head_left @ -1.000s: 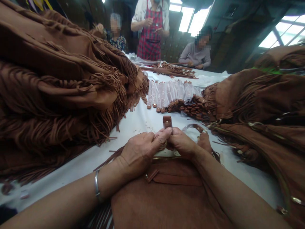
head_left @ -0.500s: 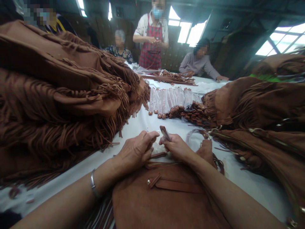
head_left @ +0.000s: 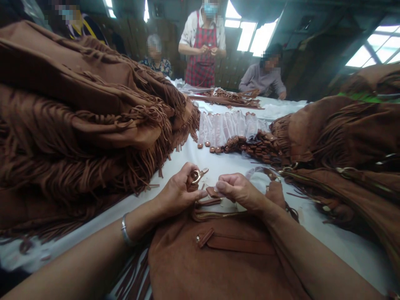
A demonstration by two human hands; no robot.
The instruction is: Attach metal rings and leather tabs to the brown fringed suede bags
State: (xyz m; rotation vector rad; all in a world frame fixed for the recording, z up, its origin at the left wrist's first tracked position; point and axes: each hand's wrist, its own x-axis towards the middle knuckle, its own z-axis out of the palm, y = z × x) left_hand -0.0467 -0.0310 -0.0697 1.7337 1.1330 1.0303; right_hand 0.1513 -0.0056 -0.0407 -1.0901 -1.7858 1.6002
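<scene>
In the lower middle of the frame, our left hand (head_left: 176,193) pinches the gold clasp (head_left: 197,175) above the brown bag (head_left: 218,258); our right hand (head_left: 240,192) fingers close on a small strap tab (head_left: 213,192). The clasp seems not yet joined to the bag on the worktop (head_left: 187,160).

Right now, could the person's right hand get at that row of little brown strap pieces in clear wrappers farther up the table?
Probably yes. The right hand pinches a small strap tab, and bare white table lies between it and the wrapped strap pieces. Nothing stands in between, though it would have to stretch forward and perhaps let go first.
</scene>
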